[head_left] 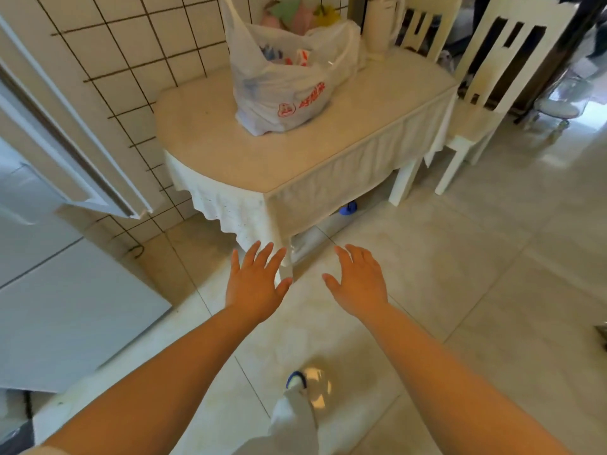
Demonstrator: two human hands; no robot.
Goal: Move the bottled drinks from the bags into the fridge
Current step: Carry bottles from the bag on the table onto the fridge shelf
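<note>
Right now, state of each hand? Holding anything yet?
Left hand: open, fingers spread, holding nothing.
Right hand: open, fingers spread, holding nothing.
Both are short of the white plastic shopping bag on the table.

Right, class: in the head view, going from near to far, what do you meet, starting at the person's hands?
Left hand and right hand, both open and empty → tablecloth edge → plastic bag on the table → white jug at the far end.
</note>
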